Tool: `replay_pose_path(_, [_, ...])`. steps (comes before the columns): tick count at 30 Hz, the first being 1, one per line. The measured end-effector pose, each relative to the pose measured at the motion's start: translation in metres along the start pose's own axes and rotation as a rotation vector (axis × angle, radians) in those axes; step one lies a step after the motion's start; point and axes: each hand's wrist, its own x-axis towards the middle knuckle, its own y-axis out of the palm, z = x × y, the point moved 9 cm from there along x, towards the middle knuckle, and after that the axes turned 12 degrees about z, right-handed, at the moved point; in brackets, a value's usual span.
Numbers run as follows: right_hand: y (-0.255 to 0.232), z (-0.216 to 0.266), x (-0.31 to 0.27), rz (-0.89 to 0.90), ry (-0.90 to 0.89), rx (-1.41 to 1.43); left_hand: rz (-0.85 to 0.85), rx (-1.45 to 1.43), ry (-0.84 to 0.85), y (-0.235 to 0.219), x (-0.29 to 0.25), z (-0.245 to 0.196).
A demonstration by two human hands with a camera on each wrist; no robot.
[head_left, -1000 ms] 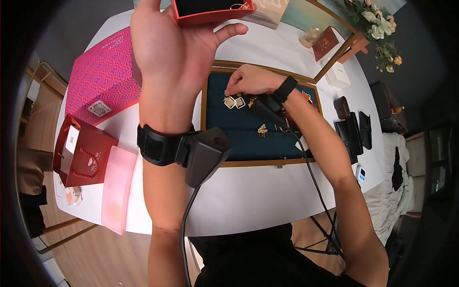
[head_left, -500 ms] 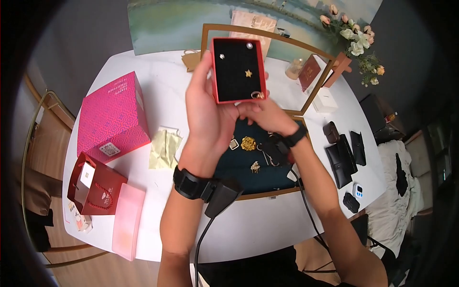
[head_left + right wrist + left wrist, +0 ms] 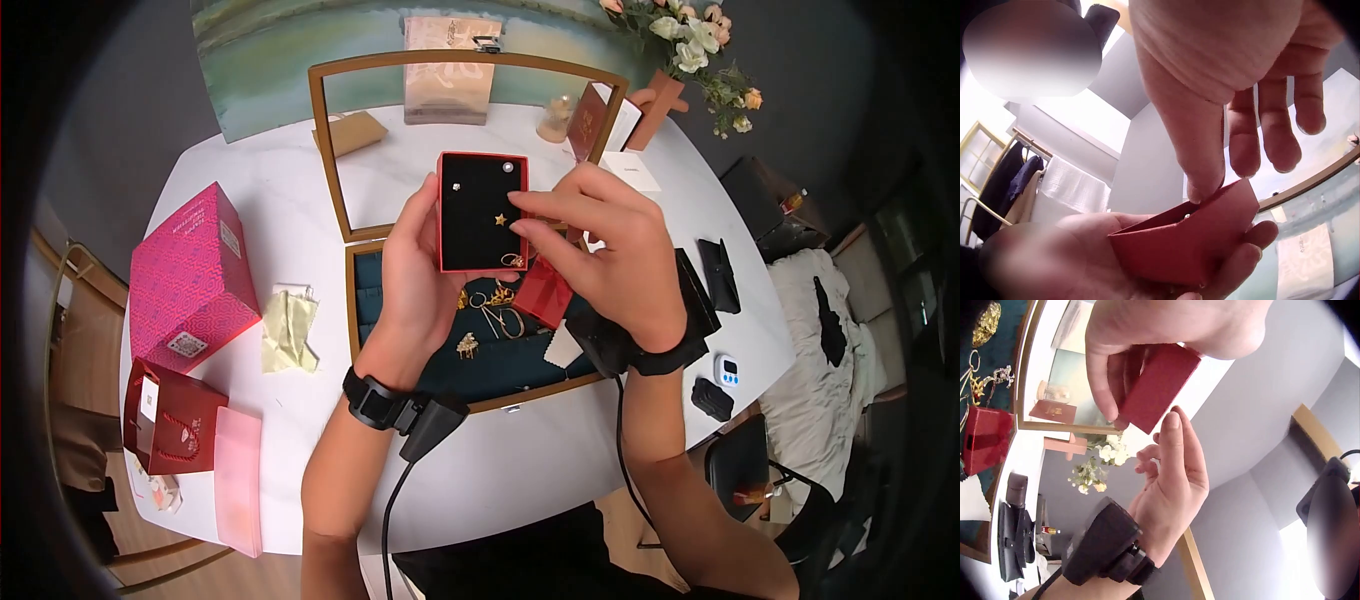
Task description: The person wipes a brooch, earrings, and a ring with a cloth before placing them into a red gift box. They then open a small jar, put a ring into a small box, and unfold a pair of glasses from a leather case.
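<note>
My left hand [image 3: 418, 270] holds up a small red jewelry box [image 3: 1163, 387], its fingers curled round the sides. On the black lining [image 3: 467, 230] sit a pearl stud [image 3: 508, 168], a small clear stud [image 3: 456, 187], a gold star [image 3: 500, 219] and a gold ring [image 3: 512, 261]. My right hand [image 3: 625, 255] hovers at the box's right edge, thumb and index finger apart on either side of the star's height. Nothing shows between them. In the right wrist view the thumb [image 3: 1200, 178] overlaps the box's rim.
Below lies a wooden, green-lined jewelry case [image 3: 481, 404], its glass lid raised, holding gold pieces [image 3: 467, 345] and a translucent red box [image 3: 542, 292]. A patterned pink box [image 3: 190, 275], a red bag [image 3: 180, 420] and a yellow cloth [image 3: 290, 330] stand left; black cases [image 3: 717, 275] right.
My right hand has left the jewelry in the case and come up to the red box. The left hand has brought that box down into fuller view. The head view has shifted.
</note>
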Motion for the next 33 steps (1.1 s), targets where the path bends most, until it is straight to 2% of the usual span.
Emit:
replay_pose_path(4, [0.01, -0.011, -0.001, 0.062, 0.018, -0.077, -0.065, -0.032, -0.022, -0.005, 0.0, 0.013])
replay_pose_path(10, [0.025, -0.024, 0.001, 0.156, 0.065, -0.11, 0.009, -0.039, -0.102, -0.007, 0.007, 0.027])
replay_pose_path(15, [0.039, -0.034, 0.004, 0.275, 0.082, -0.091, -0.023, 0.013, -0.119, -0.01, 0.006, 0.03])
replay_pose_path(17, [0.043, -0.037, 0.004, 0.288, 0.084, -0.109, 0.019, 0.034, -0.111, -0.008, 0.006, 0.027])
replay_pose_path(20, [0.052, -0.039, 0.001, 0.286, 0.106, -0.085, -0.022, 0.075, -0.109, -0.018, 0.006, 0.025])
replay_pose_path(23, [0.051, -0.035, 0.003, 0.209, 0.054, -0.082, -0.024, 0.117, -0.102, -0.021, 0.006, 0.022])
replay_pose_path(26, [0.048, -0.037, 0.007, 0.192, 0.014, 0.023, -0.058, 0.085, -0.069, -0.025, 0.008, 0.015])
replay_pose_path(28, [0.046, -0.056, 0.007, 0.185, 0.113, 0.447, -0.065, 0.123, -0.035, -0.035, 0.008, 0.004])
replay_pose_path(31, [0.036, -0.078, 0.01, 0.117, 0.087, 0.403, 0.022, 0.113, 0.013, -0.045, 0.009, -0.022])
replay_pose_path(33, [0.048, -0.096, 0.01, 0.174, 0.104, 0.383, 0.024, 0.112, 0.034, -0.05, 0.005, -0.039])
